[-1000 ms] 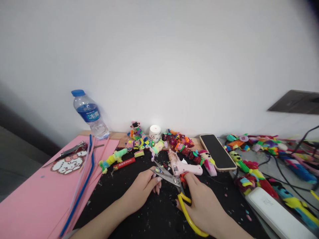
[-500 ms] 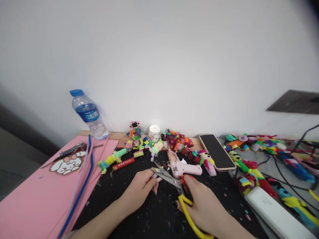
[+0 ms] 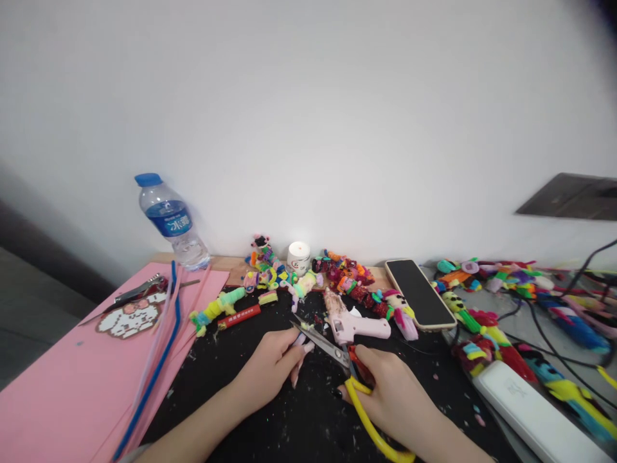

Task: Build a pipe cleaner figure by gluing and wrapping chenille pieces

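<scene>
My right hand (image 3: pixel 393 399) grips yellow-handled scissors (image 3: pixel 354 392) over a black mat (image 3: pixel 270 424); their metal blades point up and left and are nearly closed. The blade tips meet my left hand (image 3: pixel 272 366), whose fingertips pinch a small fuzzy piece that I can barely make out. A pink glue gun (image 3: pixel 354 325) lies just beyond the blades. Colourful pipe-cleaner figures (image 3: pixel 344 276) lie in a row behind it.
A water bottle (image 3: pixel 171 222) stands at the back left beside pink foam sheets (image 3: pixel 72 379) bearing pipe cleaners (image 3: pixel 159 360), a pixel sticker and metal pliers. A phone (image 3: pixel 420 294), a small white jar (image 3: pixel 299 257), more figures, cables and a white power strip (image 3: pixel 533 405) fill the right.
The scissor blades have come together at my left fingertips. My right hand has slid slightly down and right with the handles.
</scene>
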`<move>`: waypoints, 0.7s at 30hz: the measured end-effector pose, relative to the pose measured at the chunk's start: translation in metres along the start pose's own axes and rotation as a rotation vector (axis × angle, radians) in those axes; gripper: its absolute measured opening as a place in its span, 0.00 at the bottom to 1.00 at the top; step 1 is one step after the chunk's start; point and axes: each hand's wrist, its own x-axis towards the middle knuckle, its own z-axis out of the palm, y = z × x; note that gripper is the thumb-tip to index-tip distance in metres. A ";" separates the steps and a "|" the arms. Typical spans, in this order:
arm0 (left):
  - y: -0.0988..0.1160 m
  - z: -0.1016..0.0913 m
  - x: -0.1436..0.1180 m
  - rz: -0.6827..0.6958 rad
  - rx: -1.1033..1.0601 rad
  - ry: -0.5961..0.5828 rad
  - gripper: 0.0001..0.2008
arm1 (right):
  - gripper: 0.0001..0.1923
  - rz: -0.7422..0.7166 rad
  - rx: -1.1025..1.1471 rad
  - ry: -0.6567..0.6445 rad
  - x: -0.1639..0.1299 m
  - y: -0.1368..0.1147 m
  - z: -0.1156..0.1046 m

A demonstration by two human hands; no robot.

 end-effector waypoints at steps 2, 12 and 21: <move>0.000 0.000 0.000 0.001 0.006 -0.002 0.18 | 0.12 0.001 0.002 0.005 0.001 0.001 0.001; 0.002 -0.001 0.000 0.015 0.019 0.009 0.15 | 0.10 0.038 0.035 0.017 -0.001 0.002 0.002; 0.007 -0.001 -0.003 0.057 -0.046 0.052 0.13 | 0.15 0.048 0.016 0.035 -0.002 -0.004 -0.003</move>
